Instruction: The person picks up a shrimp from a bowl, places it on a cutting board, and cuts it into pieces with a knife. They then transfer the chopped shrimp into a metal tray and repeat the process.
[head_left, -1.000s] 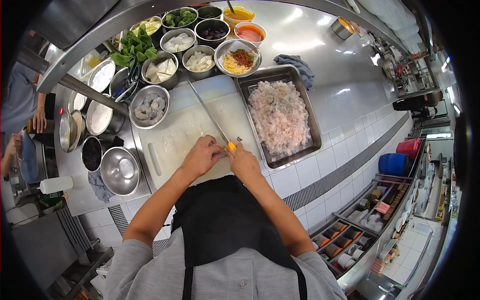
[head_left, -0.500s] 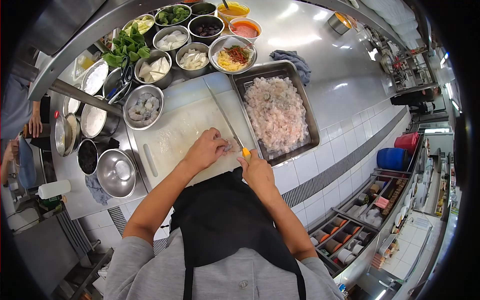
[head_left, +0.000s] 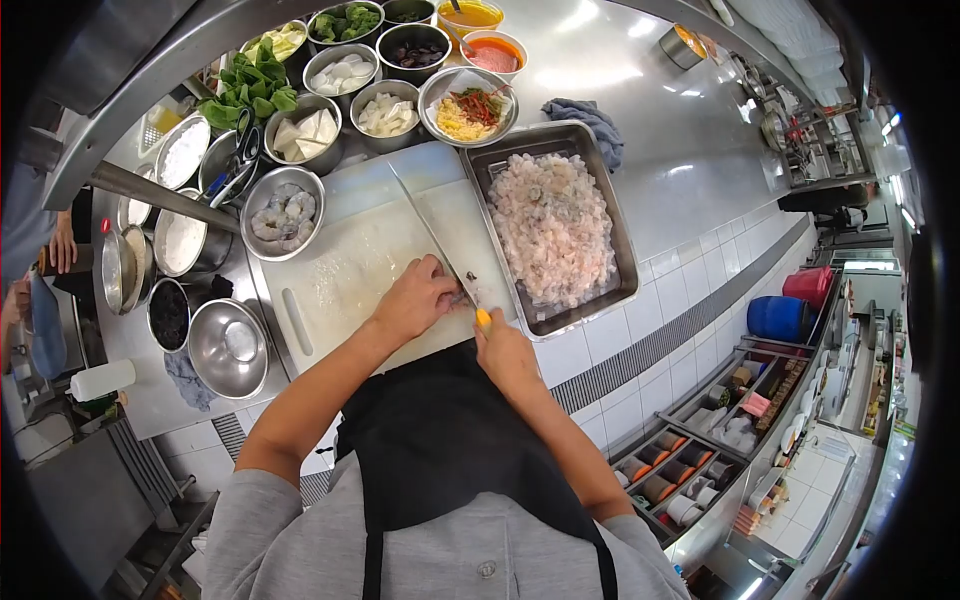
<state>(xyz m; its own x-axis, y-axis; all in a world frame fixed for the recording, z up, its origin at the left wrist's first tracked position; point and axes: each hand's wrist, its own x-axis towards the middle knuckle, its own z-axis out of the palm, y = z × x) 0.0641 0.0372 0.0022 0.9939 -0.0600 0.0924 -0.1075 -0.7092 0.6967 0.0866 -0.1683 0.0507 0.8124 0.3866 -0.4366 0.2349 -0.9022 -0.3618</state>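
Observation:
My right hand [head_left: 507,352] is closed around the yellow handle of a long knife [head_left: 432,225], its blade slanting up and left over the white cutting board [head_left: 345,262]. My left hand [head_left: 416,300] rests on the board with bent fingertips pinching a small greyish shrimp, mostly hidden, right against the blade. A small dark scrap lies on the board just right of the blade. Beside the board, a metal tray [head_left: 627,255] holds a heap of peeled shrimp [head_left: 553,230]. At the board's upper left corner is a steel bowl [head_left: 254,232] with a few grey shrimp.
Behind the board stand several steel bowls of cut vegetables, leafy greens [head_left: 250,90] and sauces [head_left: 495,55]. Scissors [head_left: 240,155] lean in a container at left, near an empty steel bowl [head_left: 229,348]. A blue-grey cloth [head_left: 588,132] lies behind the tray. Another person's hand [head_left: 62,245] shows far left.
The knife has shifted left, its blade now closer to my left fingertips. My right hand moved slightly left and down with it. A dark scrap now shows right of the blade.

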